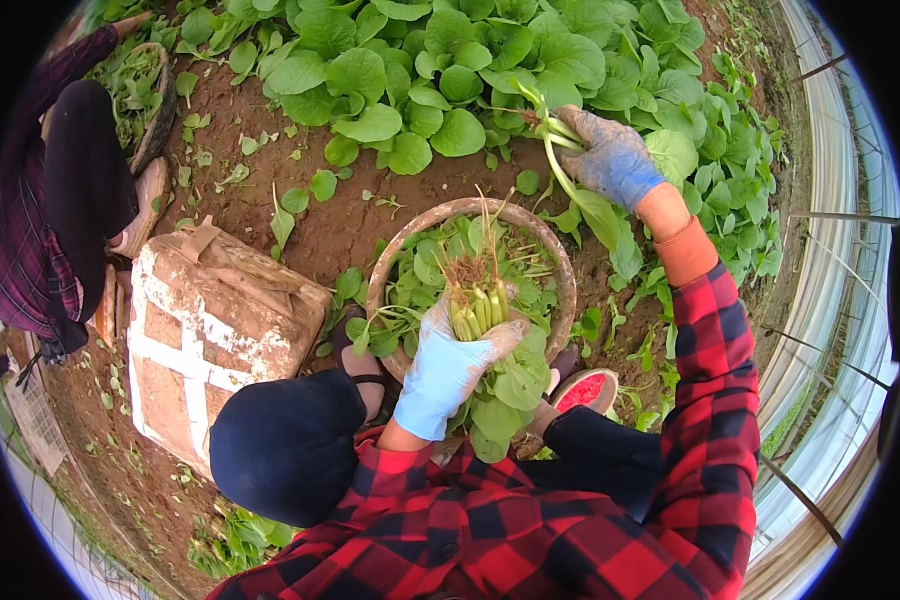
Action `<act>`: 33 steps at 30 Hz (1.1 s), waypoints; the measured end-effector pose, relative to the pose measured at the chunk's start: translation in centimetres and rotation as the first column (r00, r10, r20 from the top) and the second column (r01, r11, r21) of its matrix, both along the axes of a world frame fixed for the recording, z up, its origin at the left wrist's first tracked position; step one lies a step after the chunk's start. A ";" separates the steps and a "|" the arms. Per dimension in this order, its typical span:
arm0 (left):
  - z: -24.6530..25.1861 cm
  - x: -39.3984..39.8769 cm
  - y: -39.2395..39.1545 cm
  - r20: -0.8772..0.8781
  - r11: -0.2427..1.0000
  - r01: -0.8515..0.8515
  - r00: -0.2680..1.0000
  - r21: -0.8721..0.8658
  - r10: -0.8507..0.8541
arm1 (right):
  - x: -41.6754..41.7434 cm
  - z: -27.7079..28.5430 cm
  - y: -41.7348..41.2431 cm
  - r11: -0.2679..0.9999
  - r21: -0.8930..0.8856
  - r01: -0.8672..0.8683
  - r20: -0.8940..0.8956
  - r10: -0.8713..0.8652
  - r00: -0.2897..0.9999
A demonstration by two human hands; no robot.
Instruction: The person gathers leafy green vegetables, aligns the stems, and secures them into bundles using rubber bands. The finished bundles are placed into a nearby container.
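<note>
My left hand, in a light blue glove soiled at the fingers, grips a bunch of leafy greens by the stems. Its brown roots point away from me and the leaves hang towards my lap. Below the bunch stands a round, mud-stained tub holding loose leaves. Up and to the right, my right hand, in a muddy blue glove, holds a few pulled greens by their pale stems. Roots show at their left end, and leaves trail below the wrist. Behind that hand grows the bed of leafy greens.
A dirty box with white tape stands at my left. Beyond it, a person sits beside a basket of leaves. A small bowl with red contents lies by my right foot. Plastic sheeting runs along the right.
</note>
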State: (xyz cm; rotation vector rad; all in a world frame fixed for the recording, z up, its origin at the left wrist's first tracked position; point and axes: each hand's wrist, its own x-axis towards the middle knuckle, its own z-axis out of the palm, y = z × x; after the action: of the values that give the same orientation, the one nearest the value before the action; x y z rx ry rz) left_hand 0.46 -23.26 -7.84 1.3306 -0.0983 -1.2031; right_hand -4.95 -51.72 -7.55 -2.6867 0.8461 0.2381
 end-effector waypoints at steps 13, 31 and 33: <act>8.0 2.5 4.0 0.030 0.930 -0.028 0.999 -0.368 0.042 | -5.2 11.0 12.5 0.638 0.769 0.046 0.320 -0.446 0.836; 6.4 0.2 5.9 0.030 0.880 0.185 0.981 -0.438 -0.191 | -3.7 15.1 24.2 0.248 0.957 -0.148 0.289 -0.836 0.467; 4.9 0.8 5.5 0.205 0.847 0.250 0.964 -0.469 -0.171 | -3.3 15.3 24.4 0.278 0.947 -0.160 0.321 -0.839 0.440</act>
State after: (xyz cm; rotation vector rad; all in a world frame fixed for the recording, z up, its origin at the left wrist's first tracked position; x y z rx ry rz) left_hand 1.25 -17.71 -2.99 0.9707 -0.6419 -1.1531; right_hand -8.26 -27.33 7.79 -1.0626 0.6937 -0.5618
